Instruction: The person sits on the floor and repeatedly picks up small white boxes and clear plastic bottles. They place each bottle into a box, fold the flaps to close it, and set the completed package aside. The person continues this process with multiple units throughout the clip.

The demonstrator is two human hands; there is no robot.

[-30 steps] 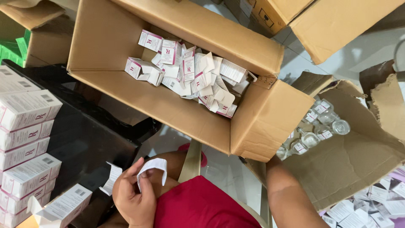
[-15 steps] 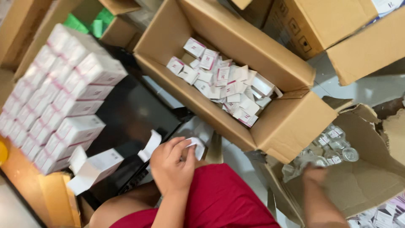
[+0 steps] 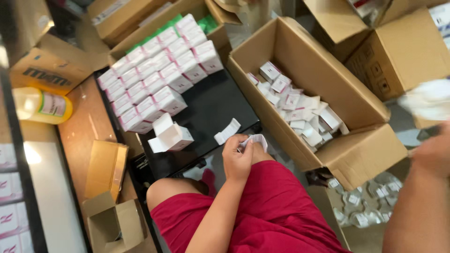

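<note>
Left fingers [image 3: 244, 146] pinched on a small folded white paper leaflet [image 3: 255, 139], held just over the red-clad knee [image 3: 276, 206]. Left hand [image 3: 238, 159] curled round it, thumb side up. Right hand [image 3: 433, 152] a blur at the frame's right edge, lifted above the flap of the large open cardboard box [image 3: 328, 70]; impossible to tell whether its fingers are spread or closed, or whether the pale smear [image 3: 429, 100] above it is something held.

Left of that big box: a black tray [image 3: 215, 105] bearing tidy rows of finished white-and-pink cartons [image 3: 157, 77], filling the far half only, the near half bare but for one open white carton [image 3: 169, 137] and a loose white insert [image 3: 227, 131]. Inside the big box: a loose heap of small white cartons [image 3: 300, 110]. Below the big box's near corner: clear wrapped jars [image 3: 370, 206] in another box.

Judged from this, well under way, yet far from finished: many rows packed, plenty left in the heap.
</note>
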